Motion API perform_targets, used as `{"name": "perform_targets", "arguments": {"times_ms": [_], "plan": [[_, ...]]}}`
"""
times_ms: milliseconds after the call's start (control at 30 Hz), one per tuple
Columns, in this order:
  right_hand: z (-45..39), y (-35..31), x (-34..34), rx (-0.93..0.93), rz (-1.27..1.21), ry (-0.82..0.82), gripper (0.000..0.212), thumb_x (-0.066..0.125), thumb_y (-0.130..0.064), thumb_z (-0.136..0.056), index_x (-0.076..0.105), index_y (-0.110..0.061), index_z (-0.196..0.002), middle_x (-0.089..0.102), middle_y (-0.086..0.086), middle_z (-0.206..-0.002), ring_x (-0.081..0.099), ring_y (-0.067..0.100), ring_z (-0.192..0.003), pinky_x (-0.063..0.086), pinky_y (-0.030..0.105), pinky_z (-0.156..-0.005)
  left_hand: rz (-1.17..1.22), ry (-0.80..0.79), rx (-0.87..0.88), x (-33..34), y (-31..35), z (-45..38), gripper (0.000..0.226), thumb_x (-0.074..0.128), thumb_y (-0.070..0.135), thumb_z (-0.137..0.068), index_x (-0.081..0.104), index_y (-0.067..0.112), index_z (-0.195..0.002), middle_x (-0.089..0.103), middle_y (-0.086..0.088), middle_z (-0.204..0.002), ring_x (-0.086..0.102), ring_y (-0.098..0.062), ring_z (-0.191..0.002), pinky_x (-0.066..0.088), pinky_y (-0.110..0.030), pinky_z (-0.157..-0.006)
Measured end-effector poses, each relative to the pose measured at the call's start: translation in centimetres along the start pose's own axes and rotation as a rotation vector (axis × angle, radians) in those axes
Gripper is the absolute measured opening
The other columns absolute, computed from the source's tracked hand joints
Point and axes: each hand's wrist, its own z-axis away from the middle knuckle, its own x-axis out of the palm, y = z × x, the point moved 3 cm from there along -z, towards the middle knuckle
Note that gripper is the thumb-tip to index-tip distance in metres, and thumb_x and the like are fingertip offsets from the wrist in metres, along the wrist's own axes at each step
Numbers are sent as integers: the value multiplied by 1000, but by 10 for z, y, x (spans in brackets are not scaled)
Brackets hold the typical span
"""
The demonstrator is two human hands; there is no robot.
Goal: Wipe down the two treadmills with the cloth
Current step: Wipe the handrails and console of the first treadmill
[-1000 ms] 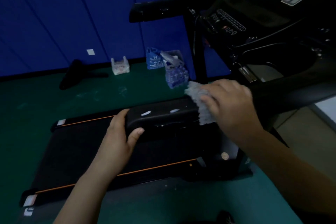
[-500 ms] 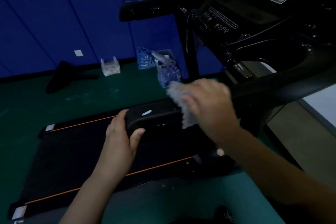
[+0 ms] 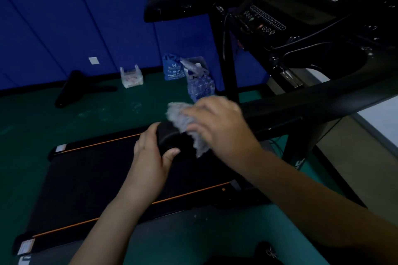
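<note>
My right hand (image 3: 217,127) is curled over the cloth (image 3: 183,122), pinning the grey wad against the top of the black bar (image 3: 170,140) of the near treadmill (image 3: 107,178). The cloth bunches out from under my fingers toward the left and hangs a ragged corner down the bar's near face. My left hand (image 3: 150,157) grips the bar's rounded left end, thumb hooked under the near side and fingers wrapped over the top, just beside the cloth.

Below the bar the treadmill's dark belt runs flat across the green floor (image 3: 53,118), with an orange stripe along both its far and near edges and white labels at its left corners.

To the right stands the second treadmill (image 3: 301,28), taller, its console showing a row of small buttons, one handrail reaching out left over the floor and another passing just behind my right hand.

Along the far edge of the floor, at the foot of the blue wall (image 3: 75,17), I see a white bag (image 3: 131,77), a blue bag (image 3: 173,68) and a wrapped pack of bottles (image 3: 200,86), the pack nearest the tall treadmill's upright. A black object (image 3: 73,88) lies further left; I cannot tell what it is.
</note>
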Motion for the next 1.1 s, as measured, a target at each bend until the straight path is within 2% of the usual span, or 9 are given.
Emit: {"name": "perform_targets", "arguments": {"times_ms": [67,200,333,467,533,633,767,967,1100], "plan": [[12,36,-19,93,42,100,31,53,-35,-90,71,-18,-109,65,6,-100,57,28,-92,46,46,-81,7,16,8,0,1,1,63,63,27,-89,31,20,-144,42,-5,-136,37,-21,-126,29,-30,-103],[29,44,-26,254,82,222,30,51,-31,-90,70,-18,-109,63,7,-101,51,25,-96,39,39,-81,29,38,-11,3,0,2,63,62,27,-89,31,23,-143,42,-2,-135,37,-19,-125,30,-30,-102],[14,-8,11,72,6,141,31,56,-34,-85,70,-21,-110,62,5,-104,48,23,-100,35,37,-83,7,52,-9,1,1,3,63,66,20,-87,35,18,-142,46,-2,-130,43,-23,-121,32,-31,-101],[24,13,-2,-8,23,141,37,69,-28,-81,67,-21,-117,62,4,-108,52,24,-102,40,39,-86,10,46,-10,-3,5,2,58,66,23,-87,39,23,-138,50,5,-127,48,-20,-120,39,-36,-102],[41,48,-24,64,89,238,38,72,-22,-80,68,-17,-117,63,10,-106,58,30,-96,46,43,-79,6,35,-26,-8,7,1,54,67,25,-86,43,26,-135,54,2,-124,51,-19,-117,42,-38,-102],[68,104,-62,337,219,407,34,63,-29,-89,66,-15,-120,60,17,-107,54,35,-93,41,41,-78,10,65,-10,-15,16,1,49,65,25,-88,48,21,-134,52,1,-120,51,-15,-113,39,-27,-98],[86,108,-59,539,97,487,42,58,-29,-93,55,-13,-132,46,19,-111,44,28,-97,46,40,-79,104,60,25,-19,29,-6,36,54,30,-95,51,23,-130,52,6,-120,51,-8,-110,40,-25,-97],[88,52,-9,728,-168,565,49,46,-26,-94,39,-15,-141,29,-1,-115,46,15,-99,46,22,-91,51,-93,213,-24,10,-18,44,41,60,-86,46,36,-123,56,10,-115,54,-9,-107,47,-36,-91],[74,67,-25,987,-128,848,43,46,-11,-97,43,-14,-140,33,6,-111,37,3,-91,24,-7,-83,2,-180,336,-25,3,-28,44,35,65,-87,39,40,-123,49,21,-113,51,-10,-107,44,-33,-87]]}}
